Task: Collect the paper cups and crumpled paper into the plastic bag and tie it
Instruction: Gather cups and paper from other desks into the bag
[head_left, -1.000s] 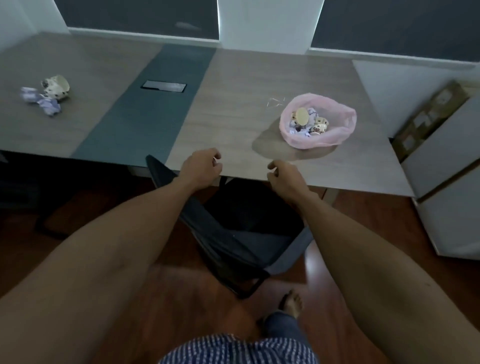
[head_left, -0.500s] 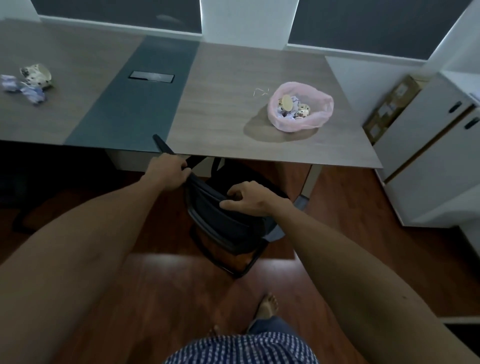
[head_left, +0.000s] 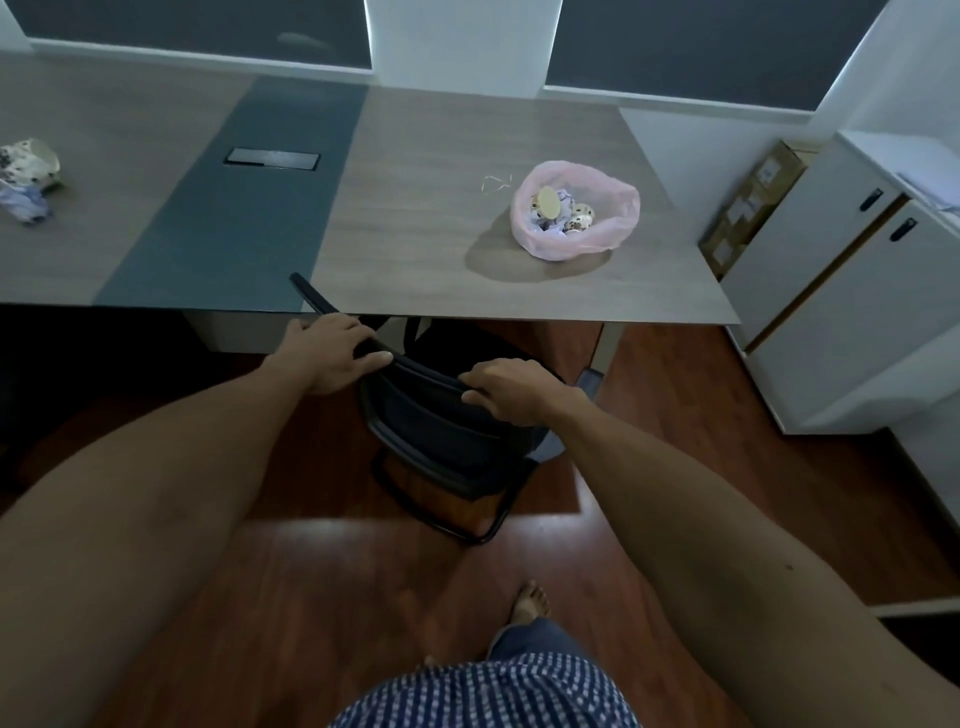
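The left hand curls its fingers over the top rail of the black chair, and the right hand grips the same rail further along. The chair sits tucked partly under the near edge of the surface. On the surface ahead to the right, the pink plastic bag sits with its mouth open upward, slumped and translucent, holding speckled paper cups and crumpled paper. Far left, another speckled cup lies on its side beside bluish crumpled paper.
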